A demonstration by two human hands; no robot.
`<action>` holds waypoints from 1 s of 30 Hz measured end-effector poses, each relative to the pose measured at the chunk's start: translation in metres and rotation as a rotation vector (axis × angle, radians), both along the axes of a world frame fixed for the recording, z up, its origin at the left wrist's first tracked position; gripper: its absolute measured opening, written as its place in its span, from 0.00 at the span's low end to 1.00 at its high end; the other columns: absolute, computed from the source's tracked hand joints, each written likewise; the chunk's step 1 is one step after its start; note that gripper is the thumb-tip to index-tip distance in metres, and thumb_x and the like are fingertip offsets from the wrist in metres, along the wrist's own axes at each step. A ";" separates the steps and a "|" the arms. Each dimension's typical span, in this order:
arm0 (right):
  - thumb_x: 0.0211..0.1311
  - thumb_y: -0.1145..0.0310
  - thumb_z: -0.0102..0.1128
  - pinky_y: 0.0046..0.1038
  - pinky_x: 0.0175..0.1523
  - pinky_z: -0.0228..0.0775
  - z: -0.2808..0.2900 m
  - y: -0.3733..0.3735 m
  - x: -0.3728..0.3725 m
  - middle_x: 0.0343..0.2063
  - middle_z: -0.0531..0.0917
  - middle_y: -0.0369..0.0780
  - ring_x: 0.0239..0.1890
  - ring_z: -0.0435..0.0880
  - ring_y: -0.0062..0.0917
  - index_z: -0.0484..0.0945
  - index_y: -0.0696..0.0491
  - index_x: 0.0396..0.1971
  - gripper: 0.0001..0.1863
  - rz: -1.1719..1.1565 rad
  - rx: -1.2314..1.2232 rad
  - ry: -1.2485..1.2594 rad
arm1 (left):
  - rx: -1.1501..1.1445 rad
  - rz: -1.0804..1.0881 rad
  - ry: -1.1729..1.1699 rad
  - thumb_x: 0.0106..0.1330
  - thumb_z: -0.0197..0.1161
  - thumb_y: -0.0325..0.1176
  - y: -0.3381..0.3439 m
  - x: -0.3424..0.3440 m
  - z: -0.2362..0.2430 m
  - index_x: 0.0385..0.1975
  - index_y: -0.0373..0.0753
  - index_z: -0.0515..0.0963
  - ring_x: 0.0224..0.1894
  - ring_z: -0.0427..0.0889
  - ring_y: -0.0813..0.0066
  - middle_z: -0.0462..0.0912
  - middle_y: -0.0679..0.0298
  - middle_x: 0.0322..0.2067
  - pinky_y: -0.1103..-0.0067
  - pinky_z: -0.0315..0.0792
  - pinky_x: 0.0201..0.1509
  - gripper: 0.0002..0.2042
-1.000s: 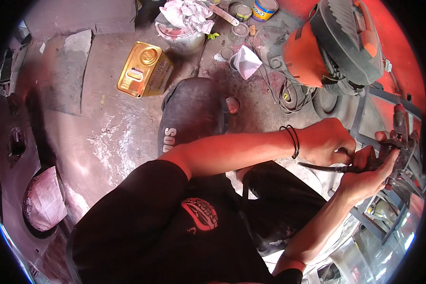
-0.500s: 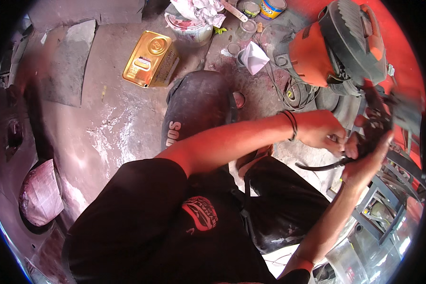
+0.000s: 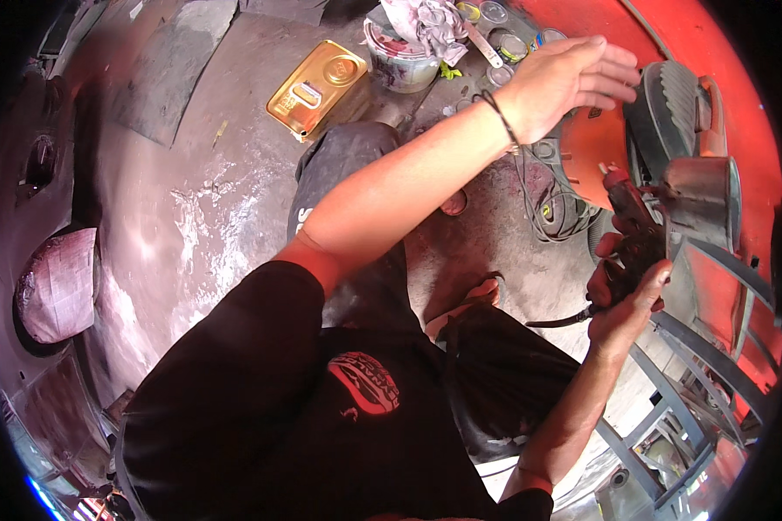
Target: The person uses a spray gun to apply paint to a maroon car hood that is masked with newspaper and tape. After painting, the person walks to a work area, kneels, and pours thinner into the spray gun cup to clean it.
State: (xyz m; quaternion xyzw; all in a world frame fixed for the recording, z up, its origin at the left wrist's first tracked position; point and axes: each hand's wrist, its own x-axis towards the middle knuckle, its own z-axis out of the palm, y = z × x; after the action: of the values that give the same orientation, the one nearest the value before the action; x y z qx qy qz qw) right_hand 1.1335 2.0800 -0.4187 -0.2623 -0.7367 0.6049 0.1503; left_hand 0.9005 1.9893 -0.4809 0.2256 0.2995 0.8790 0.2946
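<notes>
My left hand [image 3: 573,85], with dark bands at the wrist, is stretched out toward the upper right, fingers extended and holding nothing. It passes in front of an orange and black shop vacuum [image 3: 589,143]. My right hand [image 3: 630,308] is wrapped round a dark, stained spray gun [image 3: 639,239], lower down at the right. The gun's reddish tip points up and away. A dull metal cup [image 3: 702,195] sits at its right side and seems joined to it; the joint is not clear. A thin black tail hangs from the gun's lower end.
A gold rectangular tin [image 3: 317,87] stands on the stained floor beyond my knee. A paint-smeared bucket [image 3: 400,61] with crumpled cloth is beside it, with small cans [image 3: 508,48] further right. Black cable [image 3: 552,217] lies coiled near the vacuum. A grey metal frame [image 3: 669,391] stands at right.
My left hand has come away from the spray gun, moved up and left, and opened. My right hand keeps the gun, now tilted upward with its cup in clear view. The whole view has shifted.
</notes>
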 end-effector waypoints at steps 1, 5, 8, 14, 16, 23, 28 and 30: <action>0.68 0.22 0.42 0.16 0.17 0.42 -0.001 0.000 -0.003 0.32 0.81 0.35 0.13 0.59 0.09 0.76 0.57 0.59 0.48 -0.001 0.011 -0.018 | -0.034 -0.037 -0.003 0.83 0.45 0.47 -0.006 0.002 -0.007 0.59 0.28 0.76 0.57 0.85 0.59 0.84 0.49 0.55 0.67 0.76 0.60 0.26; 0.71 0.25 0.42 0.16 0.17 0.42 0.003 0.004 -0.010 0.31 0.81 0.34 0.13 0.58 0.08 0.78 0.55 0.59 0.45 0.015 0.028 -0.063 | -0.142 -0.076 -0.068 0.83 0.48 0.45 -0.013 0.018 -0.035 0.57 0.27 0.77 0.56 0.85 0.58 0.86 0.49 0.52 0.67 0.77 0.61 0.24; 0.74 0.29 0.42 0.16 0.17 0.42 0.005 0.007 -0.012 0.30 0.81 0.33 0.13 0.58 0.08 0.78 0.54 0.58 0.41 0.025 0.029 -0.054 | -0.207 -0.117 -0.102 0.82 0.50 0.43 -0.018 0.025 -0.041 0.57 0.29 0.78 0.54 0.86 0.61 0.86 0.49 0.51 0.69 0.77 0.60 0.22; 0.76 0.36 0.49 0.17 0.18 0.42 0.010 0.014 -0.018 0.30 0.82 0.33 0.15 0.58 0.08 0.81 0.52 0.55 0.33 -0.055 0.003 -0.095 | -0.603 -0.431 0.405 0.81 0.55 0.40 -0.017 0.063 -0.103 0.51 0.39 0.84 0.44 0.85 0.75 0.88 0.64 0.40 0.73 0.78 0.55 0.14; 0.76 0.38 0.50 0.17 0.18 0.43 0.009 0.021 -0.018 0.30 0.82 0.33 0.14 0.60 0.08 0.82 0.53 0.54 0.32 -0.102 -0.017 -0.142 | -0.543 -0.423 0.739 0.81 0.55 0.40 -0.010 0.104 -0.098 0.52 0.35 0.83 0.49 0.86 0.74 0.89 0.59 0.43 0.72 0.78 0.57 0.16; 0.76 0.34 0.48 0.17 0.17 0.45 0.005 0.017 -0.016 0.31 0.82 0.34 0.13 0.57 0.09 0.80 0.57 0.54 0.36 -0.178 -0.065 -0.056 | -0.193 -0.472 0.252 0.76 0.59 0.29 0.018 0.183 -0.066 0.53 0.31 0.82 0.44 0.86 0.76 0.89 0.59 0.41 0.75 0.79 0.53 0.12; 0.76 0.33 0.45 0.16 0.18 0.44 0.010 0.016 -0.002 0.33 0.83 0.35 0.14 0.58 0.09 0.78 0.60 0.58 0.40 -0.199 -0.069 -0.014 | -0.289 -0.359 0.440 0.70 0.64 0.24 0.013 0.187 -0.055 0.49 0.35 0.85 0.42 0.89 0.76 0.90 0.57 0.38 0.76 0.80 0.48 0.10; 0.76 0.33 0.46 0.16 0.18 0.44 0.016 0.011 -0.002 0.33 0.83 0.35 0.14 0.58 0.09 0.78 0.60 0.58 0.40 -0.233 -0.046 0.004 | -0.292 -0.291 0.390 0.67 0.66 0.25 0.012 0.193 -0.049 0.41 0.35 0.86 0.39 0.91 0.67 0.89 0.55 0.33 0.72 0.80 0.43 0.06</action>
State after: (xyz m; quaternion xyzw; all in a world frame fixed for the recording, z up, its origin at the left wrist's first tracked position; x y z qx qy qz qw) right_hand 1.1315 2.0906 -0.4027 -0.3482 -0.6866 0.6009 0.2151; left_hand 1.0936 2.0008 -0.5303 0.3862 0.4381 0.7151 0.3840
